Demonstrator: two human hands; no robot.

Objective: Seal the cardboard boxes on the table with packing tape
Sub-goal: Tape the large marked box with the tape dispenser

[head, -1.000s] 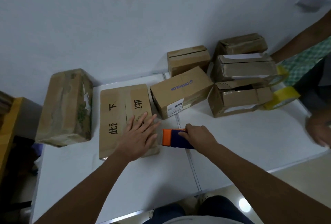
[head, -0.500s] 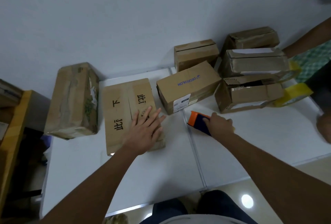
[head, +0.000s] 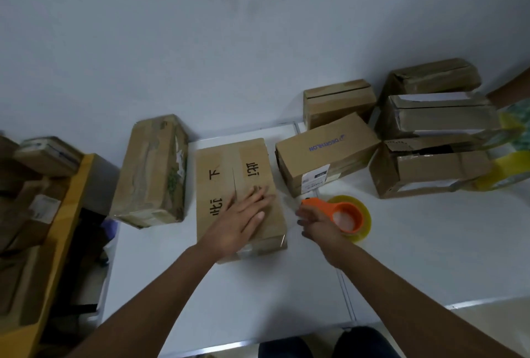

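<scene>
White table (head: 258,294), grey wall (head: 200,28) | left hand (head: 241,223) flat on box (head: 229,174) | right hand (head: 318,221) grasping tape dispenser (head: 344,217)

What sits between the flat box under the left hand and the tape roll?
Only the right hand gripping the tape roll, over bare white table, in the head view.

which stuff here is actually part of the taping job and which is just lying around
In the job:
flat printed box, under the left hand
tape dispenser, held by the right hand
other cardboard boxes on the table

Lying about:
yellow tape rolls
boxes on the wooden shelf
</scene>
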